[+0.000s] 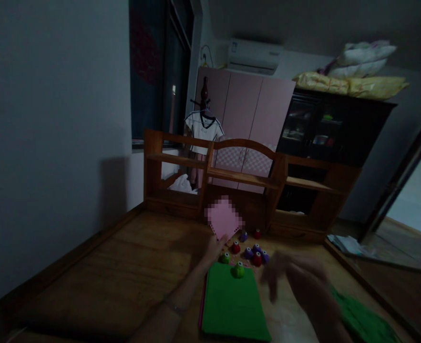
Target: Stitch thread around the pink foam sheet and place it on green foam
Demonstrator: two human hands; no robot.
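Observation:
My left hand (214, 247) reaches forward over the wooden desk (117, 271) and pinches the lower edge of a pink square sheet (224, 219), holding it up above the desk. My right hand (296, 281) hovers smeared by motion to the right, fingers hanging down, nothing visible in it. Between the hands lies a stack of green sheets (233, 302) with a green round punch (238, 270) on its far edge. Several small round punches, red (256, 258), purple (248, 252) and green (225, 258), sit just beyond the stack.
A wooden shelf unit (246, 178) stands along the desk's back edge. Green material (360, 319) lies at the right near my right forearm. Papers (349, 245) rest at the desk's right side. A grey wall runs along the left.

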